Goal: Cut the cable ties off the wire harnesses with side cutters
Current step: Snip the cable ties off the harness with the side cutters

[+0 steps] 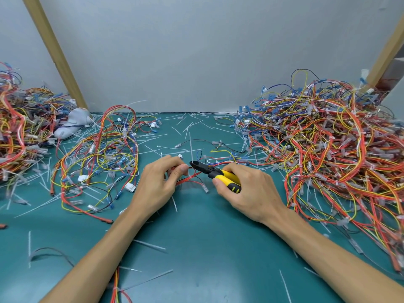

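My left hand point(160, 182) pinches a bundle of red wires of a harness point(192, 179) between thumb and fingers at the middle of the green mat. My right hand point(247, 191) grips the yellow-and-black handles of the side cutters point(215, 172). Their black jaws point left and sit right beside my left thumb tip, at the wires. A thin white cable tie point(190, 147) sticks up from the bundle just behind the jaws. Whether the jaws touch the tie cannot be seen.
A big heap of tangled harnesses point(328, 149) fills the right side. Looser harnesses point(102, 158) lie left of my hands, with another heap point(17, 132) at the far left. Cut white ties point(153, 147) litter the green mat point(196, 248). A grey glove point(73, 124) lies near a wooden post.
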